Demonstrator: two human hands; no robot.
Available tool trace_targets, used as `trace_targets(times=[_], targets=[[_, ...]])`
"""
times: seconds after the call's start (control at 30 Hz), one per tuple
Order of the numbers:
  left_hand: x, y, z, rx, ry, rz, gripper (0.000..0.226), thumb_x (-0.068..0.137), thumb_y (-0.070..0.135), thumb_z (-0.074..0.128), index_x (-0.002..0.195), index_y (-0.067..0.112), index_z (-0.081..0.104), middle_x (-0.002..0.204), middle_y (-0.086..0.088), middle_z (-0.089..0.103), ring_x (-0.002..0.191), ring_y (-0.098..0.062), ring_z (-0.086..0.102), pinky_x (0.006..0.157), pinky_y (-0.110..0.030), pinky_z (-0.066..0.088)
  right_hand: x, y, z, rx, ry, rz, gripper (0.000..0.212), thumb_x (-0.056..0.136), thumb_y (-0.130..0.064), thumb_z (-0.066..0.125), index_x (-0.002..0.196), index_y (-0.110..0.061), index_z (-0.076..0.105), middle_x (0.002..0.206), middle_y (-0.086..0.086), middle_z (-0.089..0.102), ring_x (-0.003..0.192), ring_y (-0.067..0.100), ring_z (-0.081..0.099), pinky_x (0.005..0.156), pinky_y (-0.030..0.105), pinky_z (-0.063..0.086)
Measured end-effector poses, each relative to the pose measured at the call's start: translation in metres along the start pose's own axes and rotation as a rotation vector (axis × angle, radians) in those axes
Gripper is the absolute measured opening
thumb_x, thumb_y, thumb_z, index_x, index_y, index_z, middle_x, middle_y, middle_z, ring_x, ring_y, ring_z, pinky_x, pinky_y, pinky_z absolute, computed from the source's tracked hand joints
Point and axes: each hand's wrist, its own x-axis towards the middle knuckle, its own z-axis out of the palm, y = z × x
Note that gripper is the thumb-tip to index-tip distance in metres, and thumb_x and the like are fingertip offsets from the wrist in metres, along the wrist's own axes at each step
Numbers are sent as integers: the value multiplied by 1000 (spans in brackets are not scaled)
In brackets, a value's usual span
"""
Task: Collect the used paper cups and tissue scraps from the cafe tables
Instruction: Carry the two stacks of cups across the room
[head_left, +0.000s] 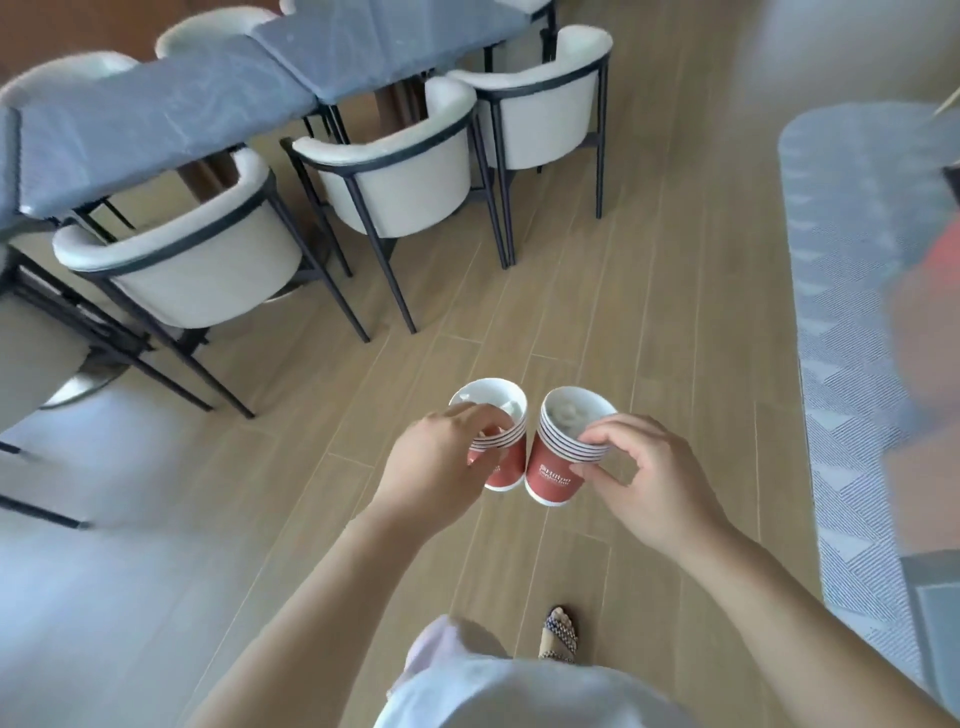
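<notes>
Grey-topped tables (156, 124) ran along the upper left, with cream chairs (208, 260) tucked against their near side.

Well apart from the tables, to their right and nearer the person, the left hand (436, 457) gripped the left stack of cups (506, 470). Its fingers were curled over the nested rims, and the palm hid much of the red wall. A tissue scrap (511, 410) lay inside the top cup.

Just beyond that stack, further right of the tables, stood the right stack of cups (556, 467), nearly touching the first. The right hand (654, 478) pinched its nested rims between thumb and fingertips, the other fingers loosely bent. Crumpled tissue (571, 415) sat in its top cup. Both stacks hung over bare wooden floor (571, 260), tilted slightly away from each other.

Farthest right of the tables lay a grey patterned surface (852, 260), its far end blurred.

Assessment: collection appeared well advanced, the step in hand being carriage of the gathered cups between tables. The next move likely called for nesting one stack into the other to free a hand, or for carrying both to a bin; none was in view. The tissue would need keeping inside the cups.
</notes>
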Motion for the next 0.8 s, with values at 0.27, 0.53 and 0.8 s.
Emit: trace_targets(times=[0.27, 0.53, 0.8], targets=[[152, -12, 2, -1, 33, -46, 23, 79, 22, 64, 101, 28, 65, 98, 11, 66, 89, -16, 61, 72, -34, 51, 157, 54, -10, -43, -35, -63, 22, 70, -8, 76, 90, -15, 67, 90, -7, 65, 88, 9, 56, 81, 4, 34], [352, -48, -8, -37, 11, 1, 22, 80, 24, 64, 101, 28, 64, 98, 12, 65, 89, -15, 60, 73, -33, 50, 341, 109, -8, -93, -21, -49, 23, 70, -5, 75, 91, -13, 68, 93, -3, 66, 89, 11, 56, 81, 10, 34], [541, -77, -45, -20, 39, 38, 24, 81, 25, 66, 105, 26, 66, 100, 11, 65, 89, -15, 61, 70, -33, 51, 521, 140, -13, -84, 45, -23, 22, 72, -8, 75, 92, -14, 67, 95, -3, 66, 90, 17, 60, 81, 21, 43]])
